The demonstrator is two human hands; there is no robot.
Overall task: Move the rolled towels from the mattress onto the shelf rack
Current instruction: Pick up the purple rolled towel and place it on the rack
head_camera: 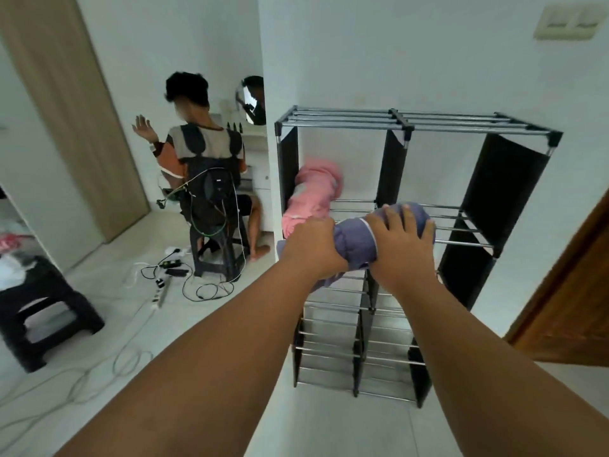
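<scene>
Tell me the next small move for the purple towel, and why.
Probably push the purple rolled towel forward onto the rods of the shelf rack, in the upper tier beside the pink towel, then let go. Both the left hand and the right hand grip it at the rack's front edge, and the space right of the pink roll looks open.

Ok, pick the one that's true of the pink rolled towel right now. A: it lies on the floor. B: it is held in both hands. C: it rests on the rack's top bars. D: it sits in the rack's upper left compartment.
D: the pink towel lies on the rods of the shelf rack's upper left compartment, while both hands hold the purple towel.
</scene>
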